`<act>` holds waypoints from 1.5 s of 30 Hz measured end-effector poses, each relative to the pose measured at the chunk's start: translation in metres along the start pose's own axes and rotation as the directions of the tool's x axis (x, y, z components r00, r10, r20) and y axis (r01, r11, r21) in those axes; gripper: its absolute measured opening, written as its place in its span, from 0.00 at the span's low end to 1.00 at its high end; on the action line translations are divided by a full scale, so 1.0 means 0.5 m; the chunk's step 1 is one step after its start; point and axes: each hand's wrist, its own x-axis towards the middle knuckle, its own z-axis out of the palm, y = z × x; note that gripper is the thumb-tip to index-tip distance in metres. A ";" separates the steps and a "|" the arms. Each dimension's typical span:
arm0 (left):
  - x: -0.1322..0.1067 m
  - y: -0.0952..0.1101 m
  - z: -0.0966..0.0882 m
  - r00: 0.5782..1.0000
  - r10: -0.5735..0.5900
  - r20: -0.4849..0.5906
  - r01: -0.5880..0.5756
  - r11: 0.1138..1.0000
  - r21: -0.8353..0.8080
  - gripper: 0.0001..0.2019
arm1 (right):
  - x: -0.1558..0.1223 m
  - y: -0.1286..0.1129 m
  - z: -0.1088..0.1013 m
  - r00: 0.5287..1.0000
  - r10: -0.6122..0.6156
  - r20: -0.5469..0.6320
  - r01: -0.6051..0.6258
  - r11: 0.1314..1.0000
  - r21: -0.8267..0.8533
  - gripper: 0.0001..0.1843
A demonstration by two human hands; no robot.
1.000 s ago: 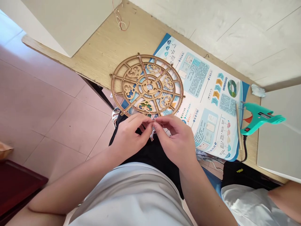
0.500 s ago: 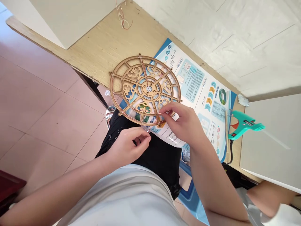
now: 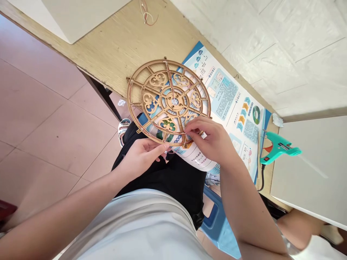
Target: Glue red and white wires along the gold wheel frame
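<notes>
A round wooden fretwork wheel lies flat, half on a printed instruction sheet and overhanging the desk's near edge. My right hand rests on the wheel's near rim, its fingertips pinched on a thin wire that runs along the wheel. My left hand is just below the rim, under the desk edge, fingers stretched toward the wheel and touching its lower edge; whether it holds the wire's end is unclear.
A teal glue gun with a black cord lies at the sheet's right end beside a thin wooden stick. White boards stand at the right and top left. A loose coil of wire lies on the wooden desk. Another person's arm shows at bottom right.
The two hands, first pinched together over my lap, have parted. The right hand went up onto the wheel's rim with the wire; the left hand followed up to the rim's lower edge.
</notes>
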 end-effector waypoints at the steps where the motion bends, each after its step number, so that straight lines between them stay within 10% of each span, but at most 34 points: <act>1: 0.002 0.003 0.003 1.000 -0.006 0.000 0.006 1.000 -0.024 0.18 | 0.002 0.000 -0.001 1.000 -0.009 0.003 0.009 1.000 -0.011 0.11; 15: -0.024 0.063 0.033 0.982 0.122 -0.144 -0.113 0.991 0.069 0.15 | -0.023 -0.034 -0.010 0.997 -0.081 -0.019 0.082 0.993 0.084 0.08; 45: -0.044 0.096 0.054 0.999 0.009 0.044 0.004 0.959 -0.282 0.04 | -0.048 -0.064 -0.020 0.931 -0.351 -0.102 0.330 0.928 -0.175 0.10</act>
